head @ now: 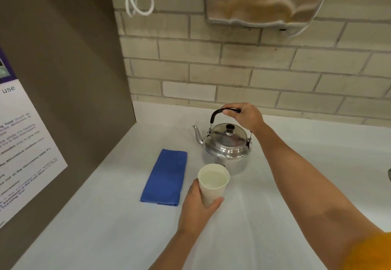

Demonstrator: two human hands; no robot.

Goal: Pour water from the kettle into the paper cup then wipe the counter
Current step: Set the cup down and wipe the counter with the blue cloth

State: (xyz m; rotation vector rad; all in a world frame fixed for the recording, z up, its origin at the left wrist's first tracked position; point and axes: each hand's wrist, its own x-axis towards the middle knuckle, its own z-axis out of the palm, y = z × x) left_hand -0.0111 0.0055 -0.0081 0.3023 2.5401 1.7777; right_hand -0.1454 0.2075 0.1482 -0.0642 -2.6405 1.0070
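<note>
Two hands busy here: the right hand (246, 115) has its fingers wrapped round the black handle of the shiny steel kettle (226, 142), which sits upright on the white desk (105, 227) at centre frame, spout pointing left. Just below it, the left hand (195, 208) grips the white paper cup (213, 183), water inside. A folded blue cloth (166, 177) lies left of the cup, close by. Brick wall (275, 68) behind.
</note>
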